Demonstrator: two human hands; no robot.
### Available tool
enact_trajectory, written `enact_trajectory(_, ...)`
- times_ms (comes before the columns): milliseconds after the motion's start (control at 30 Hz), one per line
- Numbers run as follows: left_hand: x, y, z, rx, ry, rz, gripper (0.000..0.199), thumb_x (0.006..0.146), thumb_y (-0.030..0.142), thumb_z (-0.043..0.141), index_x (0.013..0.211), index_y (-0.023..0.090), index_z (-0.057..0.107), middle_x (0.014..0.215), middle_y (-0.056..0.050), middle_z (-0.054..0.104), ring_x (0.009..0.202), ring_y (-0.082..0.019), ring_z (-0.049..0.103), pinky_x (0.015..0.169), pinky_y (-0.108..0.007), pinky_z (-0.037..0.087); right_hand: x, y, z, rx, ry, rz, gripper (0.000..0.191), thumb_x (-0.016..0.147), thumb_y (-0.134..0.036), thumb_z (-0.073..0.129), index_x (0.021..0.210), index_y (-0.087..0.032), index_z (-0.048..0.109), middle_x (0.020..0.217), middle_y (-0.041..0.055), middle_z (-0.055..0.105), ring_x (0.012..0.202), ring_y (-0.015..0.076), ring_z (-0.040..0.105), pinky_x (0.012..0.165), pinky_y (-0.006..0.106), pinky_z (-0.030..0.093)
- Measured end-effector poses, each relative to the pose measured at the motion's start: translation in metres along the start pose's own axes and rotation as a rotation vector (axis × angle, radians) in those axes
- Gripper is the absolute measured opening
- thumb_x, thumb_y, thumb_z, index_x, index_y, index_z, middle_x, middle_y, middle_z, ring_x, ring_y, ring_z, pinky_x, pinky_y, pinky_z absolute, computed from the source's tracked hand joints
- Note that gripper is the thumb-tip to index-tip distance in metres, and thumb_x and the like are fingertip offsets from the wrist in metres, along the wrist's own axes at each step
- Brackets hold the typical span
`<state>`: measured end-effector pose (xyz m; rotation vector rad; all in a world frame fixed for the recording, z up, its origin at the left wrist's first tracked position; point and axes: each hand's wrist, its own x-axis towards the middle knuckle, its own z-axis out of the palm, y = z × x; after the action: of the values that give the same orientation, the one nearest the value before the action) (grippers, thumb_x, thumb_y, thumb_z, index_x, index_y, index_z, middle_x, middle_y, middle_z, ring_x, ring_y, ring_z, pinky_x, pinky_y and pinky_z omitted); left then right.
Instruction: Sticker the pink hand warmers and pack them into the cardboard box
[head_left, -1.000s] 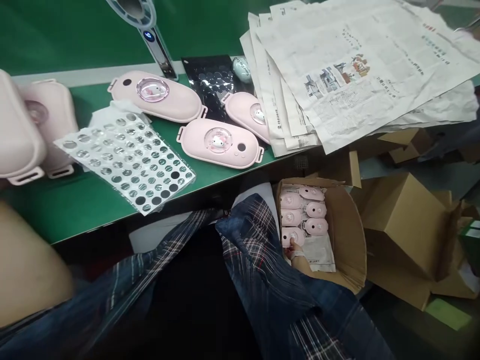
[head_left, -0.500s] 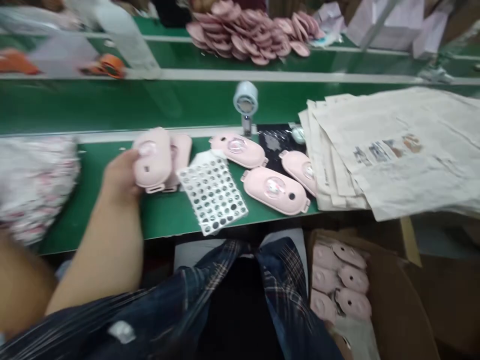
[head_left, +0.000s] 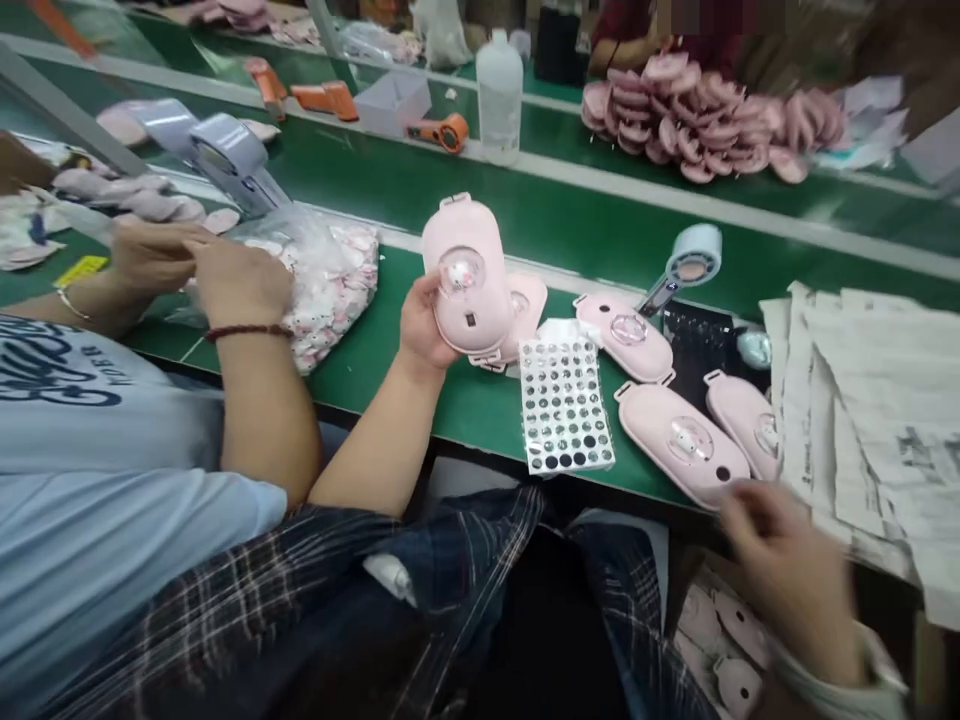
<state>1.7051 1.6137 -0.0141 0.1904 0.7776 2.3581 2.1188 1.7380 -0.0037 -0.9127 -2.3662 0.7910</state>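
Observation:
My left hand (head_left: 421,325) is closed around a pink oval case (head_left: 484,230), raised above the table, its clear round window facing me. Partly behind that lies another pink case (head_left: 527,310). A white sheet of round dark stickers (head_left: 566,405) lies beside it, over the table's front edge. My right hand (head_left: 791,565), smeared by motion, is at the lower right near a pink case with a black dot (head_left: 675,440); its fingers are unclear. Two more pink cases (head_left: 626,340) lie close by, one partly under papers.
A co-worker's hands (head_left: 240,280) are at a bag of printed pieces (head_left: 337,285) on the left. A handheld fan (head_left: 690,258) stands behind the cases. Papers (head_left: 885,430) cover the right side. Below, a box holds pink cases (head_left: 739,690). A pink pile (head_left: 690,120) sits across the table.
The view has swung left, bringing the co-worker into sight. My left hand still holds the pink case, now more upright and separated from the one behind. My right hand has come into view.

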Motion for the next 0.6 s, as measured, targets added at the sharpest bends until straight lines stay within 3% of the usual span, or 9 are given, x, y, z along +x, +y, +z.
enact_trajectory(33, -0.001, 0.0, 0.0, -0.012, -0.021, -0.022, 0.036, 0.1, 0.032, 0.042, 0.107, 0.012, 0.072, 0.103, -0.009, 0.079, 0.113, -0.026, 0.074, 0.102, -0.036, 0.059, 0.011, -0.012, 0.021, -0.065, -0.057, -0.116, 0.015, 0.097, -0.043, 0.065, 0.092, -0.029, 0.067, 0.078, 0.0048, 0.07, 0.061, 0.0234, 0.064, 0.054, 0.038, 0.05)
enact_trajectory(67, -0.001, 0.0, -0.001, -0.022, -0.042, -0.043, 0.038, 0.1, 0.033, 0.041, 0.108, 0.011, 0.072, 0.104, -0.011, 0.079, 0.118, -0.028, 0.072, 0.104, -0.04, 0.058, 0.022, -0.023, 0.043, -0.06, -0.158, -0.236, 0.011, 0.1, -0.036, 0.058, 0.099, -0.028, 0.066, 0.089, 0.006, 0.073, 0.076, 0.0257, 0.07, 0.065, 0.041, 0.056)
enact_trajectory(133, -0.001, 0.0, -0.003, -0.039, -0.074, -0.085, 0.043, 0.099, 0.038, 0.041, 0.11, 0.009, 0.071, 0.108, -0.013, 0.079, 0.125, -0.033, 0.068, 0.107, -0.045, 0.056, 0.036, -0.04, 0.082, -0.113, -0.29, -0.366, 0.015, 0.102, -0.021, 0.048, 0.105, -0.025, 0.063, 0.103, 0.0076, 0.072, 0.095, 0.0272, 0.071, 0.081, 0.043, 0.058)
enact_trajectory(200, -0.001, 0.001, -0.004, -0.055, -0.083, -0.124, 0.05, 0.099, 0.044, 0.041, 0.116, 0.008, 0.07, 0.114, -0.014, 0.078, 0.131, -0.035, 0.064, 0.111, -0.048, 0.053, 0.042, -0.048, 0.106, -0.189, -0.379, -0.427, 0.022, 0.101, -0.011, 0.043, 0.107, -0.023, 0.06, 0.106, 0.009, 0.07, 0.099, 0.0279, 0.069, 0.085, 0.044, 0.057)
enact_trajectory(267, -0.002, 0.002, -0.004, -0.066, -0.067, -0.156, 0.056, 0.098, 0.048, 0.037, 0.121, 0.009, 0.069, 0.118, -0.014, 0.077, 0.135, -0.035, 0.061, 0.115, -0.049, 0.05, 0.043, -0.048, 0.115, -0.256, -0.444, -0.445, 0.023, 0.101, -0.007, 0.042, 0.107, -0.021, 0.059, 0.105, 0.0096, 0.068, 0.096, 0.0285, 0.068, 0.083, 0.045, 0.057)
enact_trajectory(400, -0.004, 0.001, -0.002, -0.059, -0.095, -0.181, 0.056, 0.096, 0.044, 0.035, 0.123, 0.007, 0.068, 0.121, -0.014, 0.076, 0.137, -0.035, 0.059, 0.119, -0.048, 0.045, 0.043, -0.041, 0.11, -0.294, -0.541, -0.434, 0.024, 0.1, -0.004, 0.044, 0.11, -0.021, 0.057, 0.105, 0.0087, 0.065, 0.094, 0.0279, 0.066, 0.082, 0.045, 0.056)
enact_trajectory(600, -0.008, -0.01, -0.002, -0.034, -0.2, -0.147, 0.051, 0.099, 0.037, 0.038, 0.129, 0.006, 0.066, 0.124, -0.016, 0.074, 0.138, -0.037, 0.058, 0.121, -0.053, 0.043, 0.044, -0.038, 0.109, -0.29, -0.527, -0.449, 0.026, 0.101, -0.004, 0.044, 0.117, -0.022, 0.055, 0.107, 0.0078, 0.063, 0.096, 0.0268, 0.064, 0.083, 0.044, 0.054)
